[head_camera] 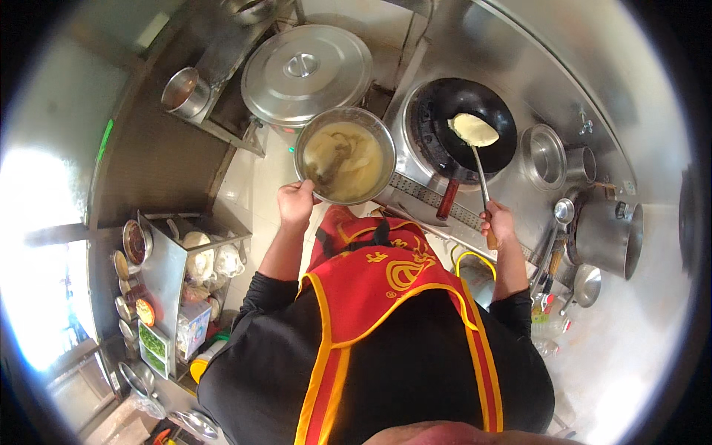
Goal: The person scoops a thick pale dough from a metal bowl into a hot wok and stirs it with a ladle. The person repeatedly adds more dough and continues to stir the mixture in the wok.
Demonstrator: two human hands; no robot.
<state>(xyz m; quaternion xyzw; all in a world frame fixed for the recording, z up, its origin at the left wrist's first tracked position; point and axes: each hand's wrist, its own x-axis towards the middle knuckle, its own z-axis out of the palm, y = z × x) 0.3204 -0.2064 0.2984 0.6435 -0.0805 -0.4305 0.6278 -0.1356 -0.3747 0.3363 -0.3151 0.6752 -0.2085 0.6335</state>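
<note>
My left hand grips the near rim of a metal bowl that holds a yellowish liquid with a darker brown patch. Around the handle of a ladle my right hand is closed. A pale yellow, thick mass fills the ladle's head, over the black wok. The wok has a red-brown handle pointing towards me and sits on the stove at the right of the bowl.
A large lidded pot stands beyond the bowl. To the right are a metal basin, a big steel pot and a small ladle. A saucepan rests on a shelf at the upper left. Food containers line the left counter.
</note>
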